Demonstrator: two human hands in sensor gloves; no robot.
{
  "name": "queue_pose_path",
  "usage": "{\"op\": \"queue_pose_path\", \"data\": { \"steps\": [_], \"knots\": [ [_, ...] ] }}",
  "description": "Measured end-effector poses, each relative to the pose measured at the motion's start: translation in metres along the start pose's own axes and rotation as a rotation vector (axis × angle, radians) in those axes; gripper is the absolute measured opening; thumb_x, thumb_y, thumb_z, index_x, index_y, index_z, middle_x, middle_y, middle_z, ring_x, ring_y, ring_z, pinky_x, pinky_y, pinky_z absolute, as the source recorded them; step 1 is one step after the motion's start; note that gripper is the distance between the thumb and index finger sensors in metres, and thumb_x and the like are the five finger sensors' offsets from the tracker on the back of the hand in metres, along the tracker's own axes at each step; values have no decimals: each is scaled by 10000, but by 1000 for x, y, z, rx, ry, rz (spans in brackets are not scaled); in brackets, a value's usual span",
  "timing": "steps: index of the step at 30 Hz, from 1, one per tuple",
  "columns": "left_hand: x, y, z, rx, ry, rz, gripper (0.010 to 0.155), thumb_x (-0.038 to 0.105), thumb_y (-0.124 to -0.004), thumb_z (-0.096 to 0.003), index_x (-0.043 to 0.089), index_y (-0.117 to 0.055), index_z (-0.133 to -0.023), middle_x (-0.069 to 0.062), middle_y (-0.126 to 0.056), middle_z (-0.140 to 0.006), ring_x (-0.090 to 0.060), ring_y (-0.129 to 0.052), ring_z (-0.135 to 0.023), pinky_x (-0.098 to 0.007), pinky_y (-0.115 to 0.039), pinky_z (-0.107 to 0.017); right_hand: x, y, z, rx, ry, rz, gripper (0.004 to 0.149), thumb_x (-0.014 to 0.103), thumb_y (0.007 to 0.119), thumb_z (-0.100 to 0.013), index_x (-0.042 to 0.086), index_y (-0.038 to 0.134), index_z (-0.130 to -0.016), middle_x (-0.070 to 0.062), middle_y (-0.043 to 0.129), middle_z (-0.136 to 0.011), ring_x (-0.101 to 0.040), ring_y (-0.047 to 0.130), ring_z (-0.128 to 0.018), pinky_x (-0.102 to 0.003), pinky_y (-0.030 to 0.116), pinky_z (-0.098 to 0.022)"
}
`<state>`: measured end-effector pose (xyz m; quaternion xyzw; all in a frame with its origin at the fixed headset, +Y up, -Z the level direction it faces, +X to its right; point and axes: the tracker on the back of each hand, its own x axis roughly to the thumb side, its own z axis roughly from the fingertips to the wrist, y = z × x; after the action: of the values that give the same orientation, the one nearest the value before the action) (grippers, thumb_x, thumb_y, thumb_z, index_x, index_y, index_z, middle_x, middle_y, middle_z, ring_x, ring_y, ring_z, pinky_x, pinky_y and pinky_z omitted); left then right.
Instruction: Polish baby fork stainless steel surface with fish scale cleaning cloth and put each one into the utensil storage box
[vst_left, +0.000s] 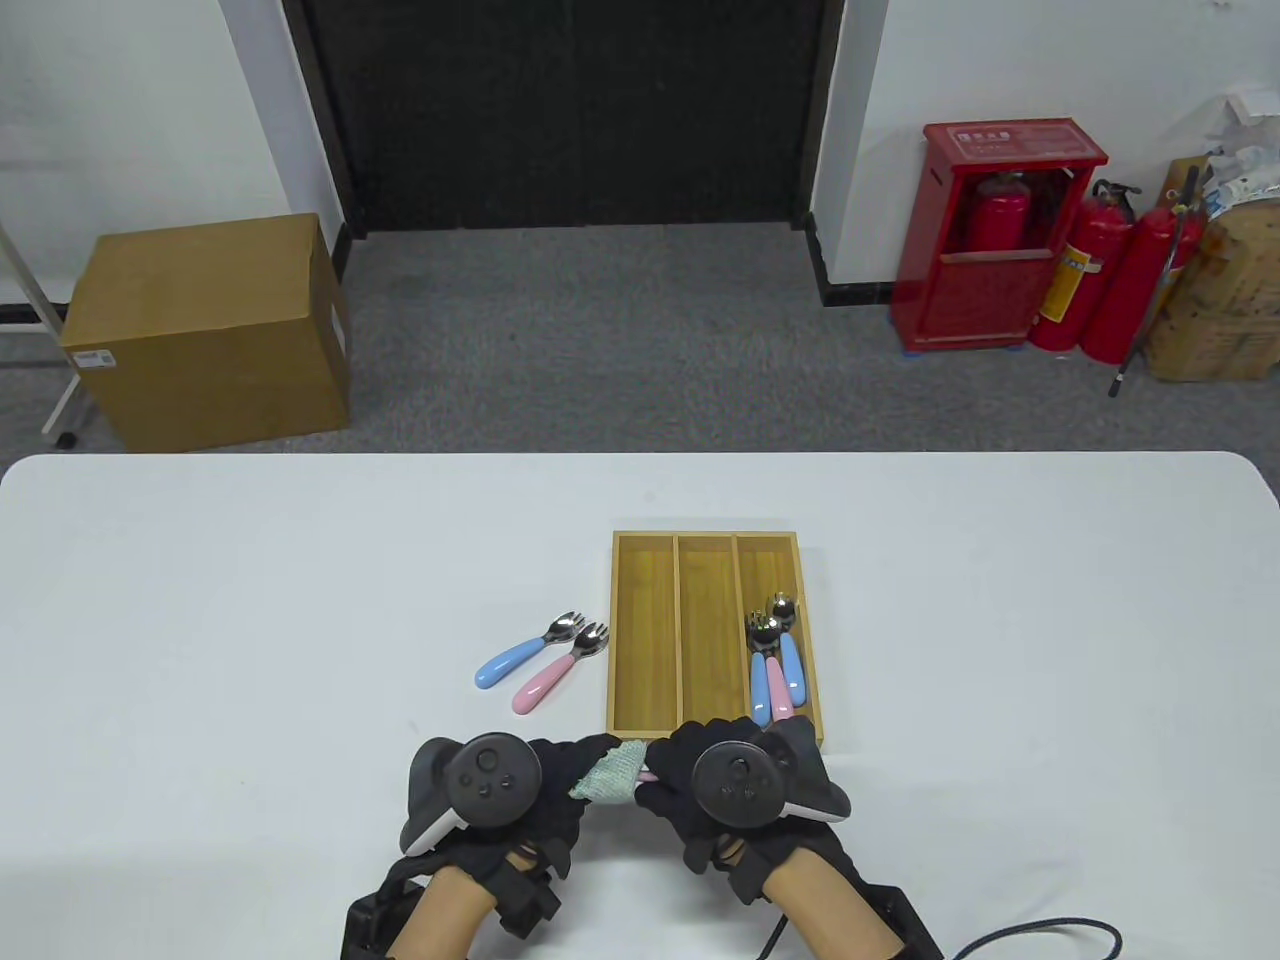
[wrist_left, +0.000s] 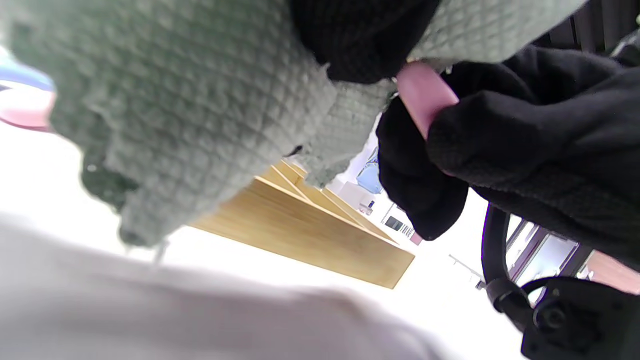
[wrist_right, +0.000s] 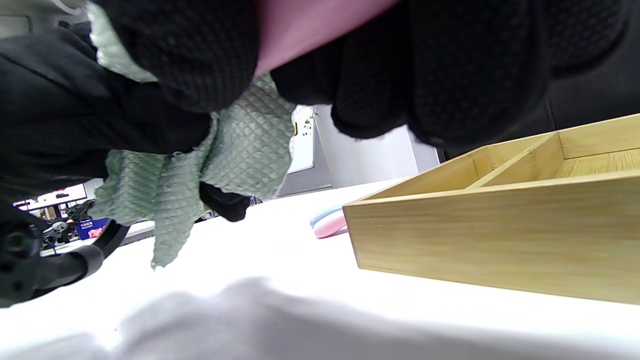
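The left hand (vst_left: 520, 795) bunches the green cloth (vst_left: 610, 775) in its curled fingers, wrapped over the head of a pink fork (wrist_left: 422, 97) — the right hand (vst_left: 720, 790) grips that fork's handle. Both hover just in front of the box (vst_left: 645, 640). Three forks (vst_left: 775, 665) lie in its right compartment; a blue fork (vst_left: 525, 655) and another pink one (vst_left: 560, 670) lie on the table (vst_left: 250, 600), just left of the box.

Six baby forks (vst_left: 560, 655) (one held), one cloth (vst_left: 610, 772), one box (vst_left: 645, 640)

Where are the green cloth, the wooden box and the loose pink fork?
green cloth (vst_left: 612, 772), table view, bunched middle.
wooden box (vst_left: 643, 635), table view, floor of its left compartment.
loose pink fork (vst_left: 540, 685), table view, pink handle.
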<state>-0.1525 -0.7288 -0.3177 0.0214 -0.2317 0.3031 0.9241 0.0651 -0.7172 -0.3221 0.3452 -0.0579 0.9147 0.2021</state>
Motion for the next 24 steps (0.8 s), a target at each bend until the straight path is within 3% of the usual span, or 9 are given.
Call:
{"op": "queue_pose_path", "data": {
  "steps": [2,9,16,24],
  "knots": [
    [-1,2,1,61,22,20,474,318,-846,-431,207,-863,-891,-64,-1061,-629,-260,-1100,-477,-563,-808,-519,0,-1,0,-14,2,-17,423,415,837,-381,118,905,-675,-238,947,-541,-362,933,-297,-633,744,-380],
    [-9,4,-1,124,106,13,482,460,-827,-422,140,-950,-761,-27,-1091,-431,-186,-1111,-283,-496,-863,-431,-8,-5,0,40,73,-114,447,351,807,-396,111,846,-771,-261,900,-666,-406,918,-403,-656,704,-429],
    [-21,5,-3,150,177,53,478,461,-824,-422,142,-970,-746,-29,-1101,-427,-192,-1120,-284,-498,-864,-430,-10,-3,-1,71,90,-124,477,260,782,-390,109,790,-843,-269,854,-745,-412,910,-465,-653,694,-449],
    [-32,7,-1,199,238,81,470,469,-815,-420,155,-966,-735,-22,-1097,-430,-187,-1118,-289,-494,-863,-434,-11,-1,-2,88,95,-145,495,264,781,-391,92,776,-856,-271,875,-711,-391,935,-430,-637,720,-429]
  ]
}}
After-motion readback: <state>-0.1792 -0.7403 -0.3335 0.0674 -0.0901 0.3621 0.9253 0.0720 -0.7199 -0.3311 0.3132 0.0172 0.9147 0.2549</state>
